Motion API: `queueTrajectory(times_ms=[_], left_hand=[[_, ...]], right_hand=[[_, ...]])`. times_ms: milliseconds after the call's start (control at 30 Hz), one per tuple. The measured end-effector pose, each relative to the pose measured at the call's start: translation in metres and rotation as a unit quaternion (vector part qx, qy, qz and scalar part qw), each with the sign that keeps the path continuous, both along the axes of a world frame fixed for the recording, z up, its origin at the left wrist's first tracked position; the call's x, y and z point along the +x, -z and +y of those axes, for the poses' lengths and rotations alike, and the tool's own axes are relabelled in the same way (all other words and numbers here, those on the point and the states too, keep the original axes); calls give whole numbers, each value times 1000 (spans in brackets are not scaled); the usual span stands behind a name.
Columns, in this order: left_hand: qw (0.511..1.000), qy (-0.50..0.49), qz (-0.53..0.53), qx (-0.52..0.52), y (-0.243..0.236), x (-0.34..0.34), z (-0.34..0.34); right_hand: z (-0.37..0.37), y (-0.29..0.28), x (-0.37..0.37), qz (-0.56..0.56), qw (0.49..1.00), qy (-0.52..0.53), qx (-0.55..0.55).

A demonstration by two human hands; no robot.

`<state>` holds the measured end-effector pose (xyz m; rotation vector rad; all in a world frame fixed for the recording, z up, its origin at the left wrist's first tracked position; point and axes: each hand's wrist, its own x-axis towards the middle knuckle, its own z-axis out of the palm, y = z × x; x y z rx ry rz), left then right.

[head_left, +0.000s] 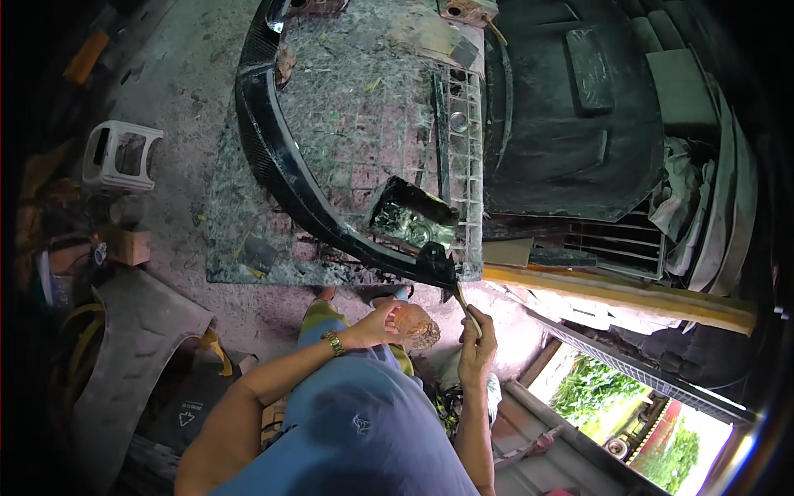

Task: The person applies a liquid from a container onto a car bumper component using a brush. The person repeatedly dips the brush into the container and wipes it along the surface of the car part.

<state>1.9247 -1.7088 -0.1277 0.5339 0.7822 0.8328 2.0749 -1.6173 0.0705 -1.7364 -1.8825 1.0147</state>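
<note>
My left hand (pixel 380 326) is closed round a see-through cup (pixel 417 325) with an amber tint, held in front of my body. The fingers of my right hand (pixel 478 339) grip the pale handle of a brush (pixel 462 298). The brush's tip meets the near right end of a long, curved black car trim piece (pixel 285 169). This glossy strip, with a woven pattern on part of it, arcs along the left side of a stained worktable (pixel 356 107), and its near end reaches over the table's front edge. A black-rimmed open container (pixel 411 217) lies inside the curve.
A dark moulded panel like a car hood (pixel 571 107) lies to the right of the table, above a wire rack (pixel 616 248). A white plastic stool (pixel 122 155) stands on the floor at left. Nearer is a grey panel (pixel 145 331). A yellow bar (pixel 612 291) runs along the right.
</note>
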Motion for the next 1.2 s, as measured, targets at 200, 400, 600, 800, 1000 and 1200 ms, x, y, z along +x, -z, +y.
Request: queueTrajectory(times_ms=[200,400,600,800,1000,1200], left_hand=[[1000,-8,12,17,-4,-4,-2],[1000,-1,22,20,-8,-6,-3],[998,-36,24,42,0,-1,-8],[999,4,25,36,-24,-8,2],[997,36,53,36,-25,-8,8],[985,98,114,85,-25,-6,12]], right_hand=[[-5,4,9,-22,998,-32,54],[-11,-2,7,-27,997,-31,58],[-21,-25,-15,-57,997,-38,23],[-32,-18,-14,-61,989,-69,113],[-44,-36,-7,-25,991,-21,129],[-45,-28,19,42,984,94,144]])
